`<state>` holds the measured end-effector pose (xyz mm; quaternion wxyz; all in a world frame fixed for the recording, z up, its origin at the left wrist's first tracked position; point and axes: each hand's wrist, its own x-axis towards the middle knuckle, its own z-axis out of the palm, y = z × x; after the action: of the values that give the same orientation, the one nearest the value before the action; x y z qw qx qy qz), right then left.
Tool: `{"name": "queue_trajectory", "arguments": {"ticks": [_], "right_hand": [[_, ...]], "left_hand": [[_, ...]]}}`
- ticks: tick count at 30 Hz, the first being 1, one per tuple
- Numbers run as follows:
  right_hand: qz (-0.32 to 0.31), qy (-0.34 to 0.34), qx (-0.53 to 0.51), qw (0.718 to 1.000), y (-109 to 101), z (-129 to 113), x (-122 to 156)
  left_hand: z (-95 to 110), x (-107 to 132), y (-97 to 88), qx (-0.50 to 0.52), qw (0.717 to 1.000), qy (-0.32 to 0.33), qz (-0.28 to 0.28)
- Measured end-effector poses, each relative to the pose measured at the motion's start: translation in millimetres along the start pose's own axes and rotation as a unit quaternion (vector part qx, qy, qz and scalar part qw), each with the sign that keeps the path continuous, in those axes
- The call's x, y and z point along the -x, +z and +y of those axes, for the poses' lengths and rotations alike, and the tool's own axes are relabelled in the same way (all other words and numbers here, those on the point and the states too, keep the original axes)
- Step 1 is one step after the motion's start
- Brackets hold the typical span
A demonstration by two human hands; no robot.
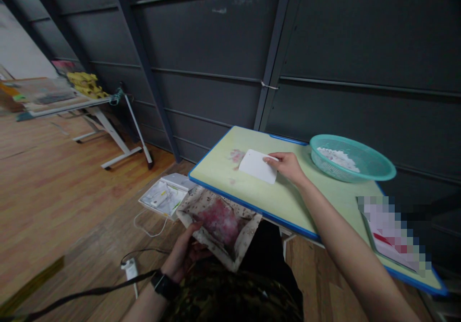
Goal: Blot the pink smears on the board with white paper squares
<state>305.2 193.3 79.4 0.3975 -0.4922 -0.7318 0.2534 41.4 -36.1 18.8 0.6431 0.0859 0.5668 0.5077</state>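
Note:
My right hand (286, 164) pinches the right edge of a flat white rectangular scraper card (257, 166) low over the pale yellow tabletop (223, 154). Pinkish powder (236, 157) lies smeared at the card's left side. Below the table's near edge, my left hand (189, 245) grips the rim of an open spotted cloth bag (248, 221). Pink and white powdery stuff (221, 221) fills the bottom of the bag. Part of my left hand's fingers is hidden behind the cloth.
A teal plastic basket (374, 161) with white pieces stands at the table's back right. A flat, partly blurred-out item (385, 235) lies at the right end. On the floor are an open white box (162, 197), a white plug (129, 269) and cables. Another table (72, 102) stands far left.

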Motion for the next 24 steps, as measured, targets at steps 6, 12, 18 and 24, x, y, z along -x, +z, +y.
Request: {"name": "queue_trajectory", "arguments": {"ticks": [6,12,18,24], "right_hand": [[-0.103,-0.009,-0.04,0.994,21.5,-11.4,12.0],[-0.158,0.014,-0.105,0.982,35.2,-22.5,22.2],[-0.2,0.035,-0.158,0.966,56.8,-29.3,34.7],[-0.134,0.034,-0.18,0.974,57.9,-29.9,31.0]], "left_hand": [[-1.7,-3.9,-4.0,0.005,1.0,-0.005,-0.029],[1.3,-4.3,-1.7,0.016,0.999,-0.023,-0.016],[1.7,-3.9,0.3,0.009,0.999,-0.029,-0.016],[1.4,-0.3,2.1,0.011,0.998,-0.059,-0.027]]}}
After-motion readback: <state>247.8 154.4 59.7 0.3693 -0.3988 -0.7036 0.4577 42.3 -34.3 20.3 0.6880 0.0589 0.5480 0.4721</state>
